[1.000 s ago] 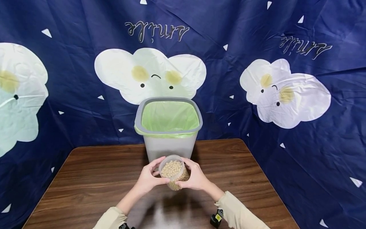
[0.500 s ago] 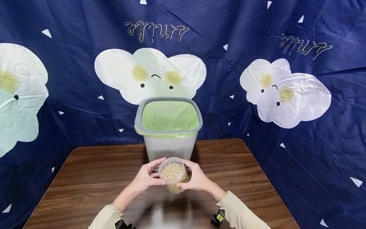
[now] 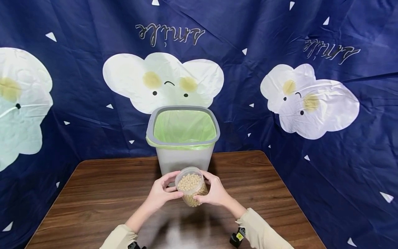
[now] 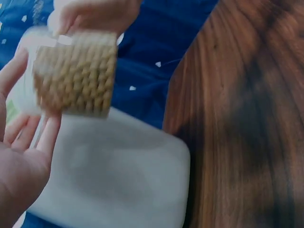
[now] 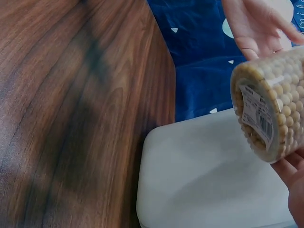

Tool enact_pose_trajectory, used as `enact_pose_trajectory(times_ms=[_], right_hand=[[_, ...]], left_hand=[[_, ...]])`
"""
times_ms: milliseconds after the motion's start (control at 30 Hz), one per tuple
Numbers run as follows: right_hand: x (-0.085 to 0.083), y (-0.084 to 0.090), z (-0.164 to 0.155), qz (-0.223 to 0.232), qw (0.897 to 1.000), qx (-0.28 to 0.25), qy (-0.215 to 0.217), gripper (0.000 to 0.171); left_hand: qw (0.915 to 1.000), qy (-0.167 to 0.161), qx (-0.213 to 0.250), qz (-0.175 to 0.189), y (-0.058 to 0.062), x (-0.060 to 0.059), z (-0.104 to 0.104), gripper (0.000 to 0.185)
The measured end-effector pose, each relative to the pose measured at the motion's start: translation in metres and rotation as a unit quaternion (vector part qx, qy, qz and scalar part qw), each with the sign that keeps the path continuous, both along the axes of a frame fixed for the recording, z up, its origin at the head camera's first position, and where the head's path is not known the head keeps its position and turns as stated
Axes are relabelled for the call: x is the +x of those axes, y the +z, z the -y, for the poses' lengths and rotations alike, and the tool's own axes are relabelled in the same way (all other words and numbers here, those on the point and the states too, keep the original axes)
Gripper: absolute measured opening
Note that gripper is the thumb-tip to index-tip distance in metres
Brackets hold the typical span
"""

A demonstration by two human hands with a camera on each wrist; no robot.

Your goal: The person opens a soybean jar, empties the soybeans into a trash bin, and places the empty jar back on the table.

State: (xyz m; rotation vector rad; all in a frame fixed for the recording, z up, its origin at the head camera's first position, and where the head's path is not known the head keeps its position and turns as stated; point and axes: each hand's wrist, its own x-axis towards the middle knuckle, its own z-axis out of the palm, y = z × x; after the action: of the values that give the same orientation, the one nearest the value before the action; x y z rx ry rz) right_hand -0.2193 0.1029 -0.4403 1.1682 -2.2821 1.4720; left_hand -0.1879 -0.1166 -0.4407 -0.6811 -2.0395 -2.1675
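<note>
Between my two hands is a clear round plastic jar (image 3: 196,197), lidless and nearly full of small round beige balls (image 3: 189,182). It tilts so its mouth shows from above, over the table in front of the bin. My left hand (image 3: 160,193) grips its left side near the rim, thumb on the near side. My right hand (image 3: 216,192) holds the opposite side, its thumb lower on the wall. In the right wrist view a white barcode label (image 5: 256,114) shows on the jar's base. The left wrist view has the jar (image 4: 78,76) slightly blurred.
A light grey bin (image 3: 186,159) stands behind the jar at the table's back edge, with a grey rim (image 3: 183,142) and a green bag (image 3: 185,126) lining it. The brown wood table (image 3: 102,193) is surrounded by a dark blue cloth (image 3: 242,83) with cloud prints.
Both hands and the jar dipped slightly toward me half a second ago, and have since risen a little and shifted slightly right. The bin has not moved.
</note>
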Motion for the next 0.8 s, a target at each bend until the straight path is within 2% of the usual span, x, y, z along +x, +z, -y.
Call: enact_pose_trajectory(times_ms=[133, 200, 300, 467, 533, 600, 800], right_hand=[[0.008, 0.014, 0.0, 0.012, 0.999, 0.004, 0.042, 0.071], [0.014, 0.022, 0.001, 0.013, 0.998, 0.006, 0.055, 0.071], [0.019, 0.029, 0.003, 0.0, 0.999, 0.009, 0.05, 0.07], [0.02, 0.028, 0.007, -0.021, 1.0, 0.007, -0.005, 0.069], [0.02, 0.026, 0.008, -0.015, 1.0, 0.005, -0.019, 0.068], [0.019, 0.025, 0.008, -0.007, 1.0, 0.001, -0.02, 0.068], [0.019, 0.029, 0.004, 0.021, 0.999, -0.001, 0.027, 0.067]], left_hand=[[0.9983, -0.056, 0.01, -0.012, -0.002, -0.005, 0.007, 0.065], [0.9977, -0.065, 0.004, -0.02, -0.004, -0.006, 0.007, 0.068], [0.9992, -0.033, -0.007, -0.023, -0.005, -0.003, 0.003, 0.07], [0.9977, 0.065, -0.016, 0.013, -0.006, 0.003, -0.01, 0.069], [0.9968, 0.074, -0.015, 0.025, -0.006, 0.005, -0.012, 0.071], [0.9978, 0.061, -0.016, 0.021, -0.006, 0.004, -0.01, 0.072], [0.9989, -0.032, 0.011, -0.033, -0.007, 0.0, 0.007, 0.061]])
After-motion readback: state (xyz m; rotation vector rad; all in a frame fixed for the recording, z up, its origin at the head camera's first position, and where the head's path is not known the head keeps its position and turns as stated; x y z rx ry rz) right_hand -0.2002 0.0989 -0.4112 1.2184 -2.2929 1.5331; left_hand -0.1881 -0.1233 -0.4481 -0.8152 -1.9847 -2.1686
